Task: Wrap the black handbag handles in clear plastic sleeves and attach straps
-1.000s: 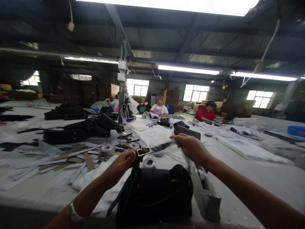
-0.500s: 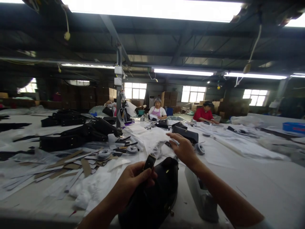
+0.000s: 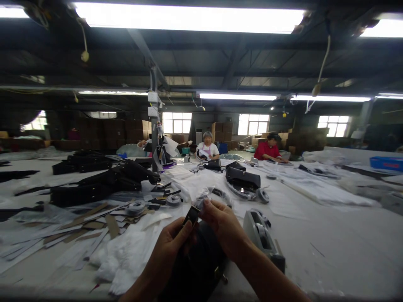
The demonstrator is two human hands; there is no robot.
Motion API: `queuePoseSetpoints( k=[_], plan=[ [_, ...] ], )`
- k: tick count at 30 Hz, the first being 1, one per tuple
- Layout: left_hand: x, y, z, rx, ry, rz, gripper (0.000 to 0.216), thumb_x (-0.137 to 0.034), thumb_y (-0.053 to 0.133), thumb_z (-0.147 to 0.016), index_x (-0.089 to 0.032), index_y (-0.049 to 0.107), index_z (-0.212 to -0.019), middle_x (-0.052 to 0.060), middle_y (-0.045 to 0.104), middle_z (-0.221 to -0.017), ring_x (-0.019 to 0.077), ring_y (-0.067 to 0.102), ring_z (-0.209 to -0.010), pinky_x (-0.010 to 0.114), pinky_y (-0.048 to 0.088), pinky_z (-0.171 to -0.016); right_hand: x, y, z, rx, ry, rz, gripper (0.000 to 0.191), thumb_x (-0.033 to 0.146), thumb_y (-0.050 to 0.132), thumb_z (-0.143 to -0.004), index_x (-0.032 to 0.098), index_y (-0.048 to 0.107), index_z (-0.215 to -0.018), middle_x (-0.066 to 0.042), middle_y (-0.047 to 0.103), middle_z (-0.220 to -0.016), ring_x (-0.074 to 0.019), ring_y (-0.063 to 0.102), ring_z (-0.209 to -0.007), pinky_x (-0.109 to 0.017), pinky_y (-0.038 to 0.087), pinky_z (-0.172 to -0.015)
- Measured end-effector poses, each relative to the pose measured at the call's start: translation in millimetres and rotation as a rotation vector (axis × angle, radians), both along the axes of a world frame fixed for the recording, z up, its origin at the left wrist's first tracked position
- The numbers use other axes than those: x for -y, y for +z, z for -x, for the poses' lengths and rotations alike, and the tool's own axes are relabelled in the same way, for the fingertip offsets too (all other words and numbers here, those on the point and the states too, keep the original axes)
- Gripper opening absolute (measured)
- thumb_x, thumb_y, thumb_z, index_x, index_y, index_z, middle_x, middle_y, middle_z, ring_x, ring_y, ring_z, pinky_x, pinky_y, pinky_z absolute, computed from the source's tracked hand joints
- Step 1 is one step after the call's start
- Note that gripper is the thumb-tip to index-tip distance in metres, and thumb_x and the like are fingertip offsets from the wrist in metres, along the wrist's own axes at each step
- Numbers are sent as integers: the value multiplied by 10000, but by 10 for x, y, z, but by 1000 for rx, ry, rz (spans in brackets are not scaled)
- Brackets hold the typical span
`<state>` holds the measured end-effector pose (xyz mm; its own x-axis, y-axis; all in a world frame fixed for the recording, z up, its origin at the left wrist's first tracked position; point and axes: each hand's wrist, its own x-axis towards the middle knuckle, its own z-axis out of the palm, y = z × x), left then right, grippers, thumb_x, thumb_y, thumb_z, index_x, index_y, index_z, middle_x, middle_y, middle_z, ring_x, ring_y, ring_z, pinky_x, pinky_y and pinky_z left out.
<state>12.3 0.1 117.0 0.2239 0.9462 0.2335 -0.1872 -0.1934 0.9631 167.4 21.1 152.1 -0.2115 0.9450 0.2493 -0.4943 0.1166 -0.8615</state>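
Note:
A black handbag lies on the white table right in front of me, mostly hidden behind my hands. My left hand is closed round the bag's strap end, which carries a gold buckle. My right hand pinches a piece of clear plastic wrap just above the buckle, its fingertips touching the left hand's. Both hands meet over the bag.
A grey tape dispenser stands just right of the bag. Cardboard strips, tape rolls and white wrapping lie to the left, black bags beyond. Another black bag sits mid-table. Two people sit working at the far end.
My right hand has come back from stretching the plastic out to the right and now pinches it beside the buckle. The bag has tipped over and lies lower.

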Motion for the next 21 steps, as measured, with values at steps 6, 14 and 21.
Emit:
queuePoseSetpoints(
  k=[6, 14, 21],
  plan=[
    [-3, -11, -8, 39, 16, 21, 440, -561, 525, -900, -151, 682, -882, 0, 544, -590, 108, 455, -540, 197, 334, -486, 102, 40, -13, 43, -66, -32, 288, 419, 686, -834, 143, 685, -752, -30, 699, -771, -150, 612, -730, -275, 470, -754],
    [14, 109, -79, 41, -19, -16, 383, -467, 612, -876, -141, 585, -677, -27, 474, -591, 80, 367, -530, 193, 283, -493, 137, 32, 15, -179, -31, 99, 283, 413, 708, -814, 149, 725, -914, -65, 755, -868, -206, 686, -883, -331, 500, -896],
    [12, 93, -127, -113, 202, -94, 385, -481, 646, -835, -162, 537, -649, -55, 386, -576, 86, 334, -545, 190, 279, -494, 296, 44, 76, -204, -82, 137, 374, 479, 712, -806, 155, 727, -991, -84, 768, -971, -244, 681, -1028, -382, 459, -1012]
  ],
)
